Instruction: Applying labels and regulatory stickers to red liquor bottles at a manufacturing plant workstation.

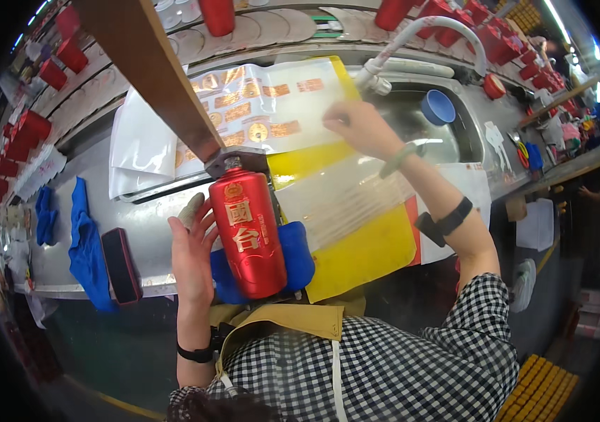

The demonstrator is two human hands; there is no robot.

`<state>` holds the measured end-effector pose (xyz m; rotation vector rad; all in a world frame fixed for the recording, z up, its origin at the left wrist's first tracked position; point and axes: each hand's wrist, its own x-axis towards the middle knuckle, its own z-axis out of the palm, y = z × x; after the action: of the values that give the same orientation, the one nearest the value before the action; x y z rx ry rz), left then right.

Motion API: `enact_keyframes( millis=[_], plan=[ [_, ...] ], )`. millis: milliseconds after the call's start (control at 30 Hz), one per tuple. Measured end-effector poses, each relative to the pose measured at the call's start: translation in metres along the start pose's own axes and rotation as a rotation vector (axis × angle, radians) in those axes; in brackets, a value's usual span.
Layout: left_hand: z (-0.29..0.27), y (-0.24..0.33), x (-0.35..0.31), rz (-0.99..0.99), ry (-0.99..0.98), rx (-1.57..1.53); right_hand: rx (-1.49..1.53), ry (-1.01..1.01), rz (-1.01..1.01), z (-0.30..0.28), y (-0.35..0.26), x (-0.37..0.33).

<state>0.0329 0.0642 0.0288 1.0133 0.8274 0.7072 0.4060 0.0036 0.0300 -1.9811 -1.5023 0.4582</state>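
**Red bottle on blue padding: handling notes**

The red bottle (250,239) lay at the near edge of the bench (146,221), propped on blue padding (297,257), its neck at the dark bracket on the lower end of a wooden beam (148,70). Gold characters ran down its upward side.

Left hand (193,253): just beside the bottle's left flank, fingers spread, one in a pale finger cover; contact could not be told. Right hand (363,126): above the decal sheet (300,105), toward the sink's left edge, fingers bent and close together; whether they pinched anything could not be told. Translucent film (356,190) lay below it, over a yellow sheet (367,260).

Handling, judged: bottle rigid, fairly heavy if full, its glossy coat slippery and possibly brittle. Best hold: a full-palm wrap round the lower body, clear of the gold. Decal sheet light and floppy, best pinched at a bare corner.
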Motion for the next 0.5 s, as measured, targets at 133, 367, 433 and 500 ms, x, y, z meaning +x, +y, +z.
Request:
enact_keyframes(
  millis=[133,367,433,500],
  plan=[
    [0.005,0.008,-0.004,0.053,-0.006,-0.007,-0.113,-0.071,-0.061,0.039,-0.016,0.048],
    [-0.007,0.008,-0.005,0.051,0.008,0.012,-0.319,-0.066,0.131,0.065,0.005,0.127],
    [-0.008,0.010,-0.006,0.050,0.018,0.020,-0.384,-0.083,0.257,0.068,0.009,0.145],
    [-0.009,0.011,-0.006,0.051,0.027,0.028,-0.342,-0.079,0.251,0.067,0.012,0.151]
  ],
)
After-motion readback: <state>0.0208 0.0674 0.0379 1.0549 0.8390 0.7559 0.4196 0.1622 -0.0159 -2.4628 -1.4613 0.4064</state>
